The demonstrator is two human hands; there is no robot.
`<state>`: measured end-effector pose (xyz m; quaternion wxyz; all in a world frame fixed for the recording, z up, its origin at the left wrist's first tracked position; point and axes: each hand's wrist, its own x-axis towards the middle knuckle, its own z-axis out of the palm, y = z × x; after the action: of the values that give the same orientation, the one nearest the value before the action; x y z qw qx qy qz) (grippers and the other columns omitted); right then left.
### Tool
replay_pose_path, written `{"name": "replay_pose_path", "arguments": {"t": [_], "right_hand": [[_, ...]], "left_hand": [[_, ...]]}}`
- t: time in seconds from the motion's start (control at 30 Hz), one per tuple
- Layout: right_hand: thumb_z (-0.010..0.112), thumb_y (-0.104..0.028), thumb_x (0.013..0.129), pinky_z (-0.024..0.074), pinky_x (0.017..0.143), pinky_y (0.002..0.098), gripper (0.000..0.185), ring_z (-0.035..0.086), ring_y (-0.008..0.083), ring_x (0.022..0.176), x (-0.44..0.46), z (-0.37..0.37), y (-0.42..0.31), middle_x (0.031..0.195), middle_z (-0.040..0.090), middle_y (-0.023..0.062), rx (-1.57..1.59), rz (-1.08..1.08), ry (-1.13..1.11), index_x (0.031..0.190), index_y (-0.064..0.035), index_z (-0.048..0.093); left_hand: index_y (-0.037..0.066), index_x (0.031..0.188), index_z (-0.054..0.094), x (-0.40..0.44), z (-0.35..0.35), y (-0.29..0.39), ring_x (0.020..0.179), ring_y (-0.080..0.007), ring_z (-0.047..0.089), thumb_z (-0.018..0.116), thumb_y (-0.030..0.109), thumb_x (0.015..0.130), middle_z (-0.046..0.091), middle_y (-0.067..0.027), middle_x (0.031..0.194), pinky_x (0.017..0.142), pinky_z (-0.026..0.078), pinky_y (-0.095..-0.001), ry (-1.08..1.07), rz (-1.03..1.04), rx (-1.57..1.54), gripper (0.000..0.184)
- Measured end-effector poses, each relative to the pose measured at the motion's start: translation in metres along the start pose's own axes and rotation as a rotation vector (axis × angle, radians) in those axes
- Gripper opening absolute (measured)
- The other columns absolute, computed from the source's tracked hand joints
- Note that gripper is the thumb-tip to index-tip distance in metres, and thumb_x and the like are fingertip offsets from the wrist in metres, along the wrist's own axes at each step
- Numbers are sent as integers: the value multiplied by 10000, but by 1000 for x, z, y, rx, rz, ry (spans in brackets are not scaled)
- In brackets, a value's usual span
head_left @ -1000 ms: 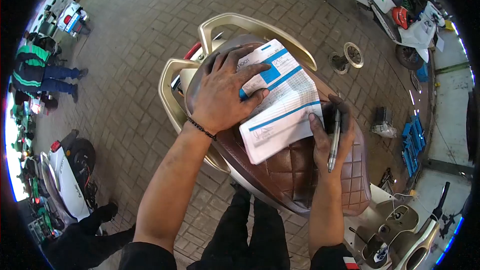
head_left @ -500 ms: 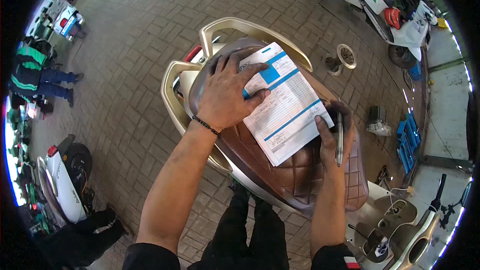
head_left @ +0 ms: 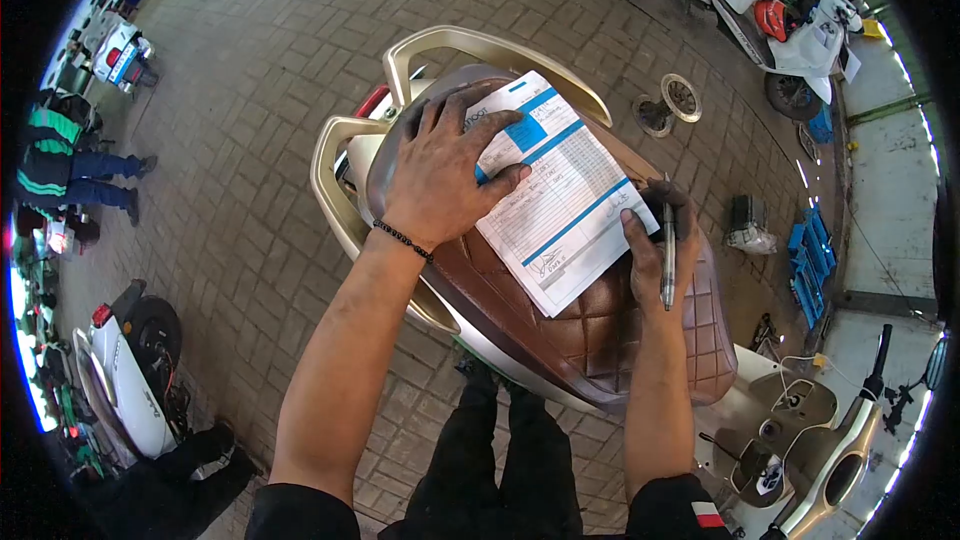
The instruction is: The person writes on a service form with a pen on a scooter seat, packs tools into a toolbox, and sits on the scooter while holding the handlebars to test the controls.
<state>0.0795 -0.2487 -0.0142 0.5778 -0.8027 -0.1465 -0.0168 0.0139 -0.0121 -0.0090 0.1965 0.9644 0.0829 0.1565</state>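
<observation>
A printed form pad (head_left: 572, 208) with blue bands and handwriting lies on a brown quilted scooter seat (head_left: 610, 345). Flat across its upper left part rests my left hand (head_left: 440, 165), fingers spread, a dark bead bracelet at the wrist. At the lower right corner of the pad is my right hand (head_left: 656, 252), thumb on top of the paper. A pen (head_left: 668, 265) is held in the same hand, pointing along the fingers. The undersides of the right fingers are partly hidden.
The gold grab rail (head_left: 500, 37) curves round the seat's rear. A wheel hub (head_left: 680, 98), a blue rack (head_left: 812, 265) and a white scooter (head_left: 800, 60) stand to the right. The handlebar (head_left: 850, 470) is lower right. People and scooters are at left, including a person in green (head_left: 60, 155).
The view has shifted a little, so the seat and pad sit slightly higher and further left. Both hands keep their places on the pad, and the pen stays in the right hand.
</observation>
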Motion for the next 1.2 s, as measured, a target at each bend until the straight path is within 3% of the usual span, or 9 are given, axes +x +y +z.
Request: {"name": "replay_pose_path", "arguments": {"t": [0.23,0.37,0.53,0.73,0.8,0.9,1.0,1.1,1.2], "right_hand": [[713,-46,800,475,885,340,307,613,205,938,29,-50,-10,1013,649,130,17,-252,480,1084,-8,603],[683,-53,780,502,808,374,245,609,264,922,13,-57,-52,1013,654,109,-144,-753,32,1022,-85,659],[680,-109,711,452,818,426,274,563,259,964,-39,-26,-39,977,648,48,-539,-721,-490,965,-209,700],[733,-198,680,418,875,455,369,567,258,960,-95,-34,-1,1039,638,33,-479,-563,-599,1044,-240,686],[762,-212,655,455,848,442,378,581,257,961,-87,-45,-24,1031,652,38,-435,-612,-629,1025,-220,689],[714,-317,768,506,765,386,390,618,255,918,-89,-57,-44,999,648,156,95,-141,-463,1104,-131,643],[581,-481,879,511,729,371,544,630,274,890,-61,-47,-61,975,631,237,263,-195,-338,1232,-67,560],[444,-641,880,503,669,349,758,630,280,773,-18,-20,-57,932,630,232,402,-233,-440,1249,14,536],[551,-559,867,488,615,322,690,611,241,697,12,23,-45,857,633,181,564,-104,-525,1120,82,596]], "left_hand": [[61,1299,463,-2,4,-6,1200,-381,442,685,517,768,452,-185,1293,1016,358,-487,244,-20,-152,735],[30,1283,466,-3,4,-6,1127,-421,487,575,513,859,502,-240,1212,961,400,-470,291,-57,-223,652],[146,1189,593,-6,-7,-6,1158,-323,493,555,434,885,560,-98,1224,996,344,-474,162,95,-243,421],[236,1143,639,-11,0,0,1191,-290,478,620,430,841,564,-47,1244,1035,311,-490,94,191,-1,359],[228,1121,648,-20,-3,6,1208,-282,470,650,435,814,554,-33,1265,1047,299,-496,22,231,-32,371],[231,1167,618,-46,4,30,1273,-268,419,701,521,735,535,-21,1301,1089,244,-507,27,162,-30,527],[211,1236,573,-54,6,39,1324,-267,366,735,597,653,481,-23,1370,1122,182,-522,33,95,-38,718],[194,1264,561,-53,1,39,1336,-258,356,738,607,630,440,-40,1410,1127,159,-533,71,4,-5,777],[190,1293,546,-53,-2,34,1345,-266,347,746,598,607,421,-56,1425,1128,152,-532,28,5,18,823]]}}
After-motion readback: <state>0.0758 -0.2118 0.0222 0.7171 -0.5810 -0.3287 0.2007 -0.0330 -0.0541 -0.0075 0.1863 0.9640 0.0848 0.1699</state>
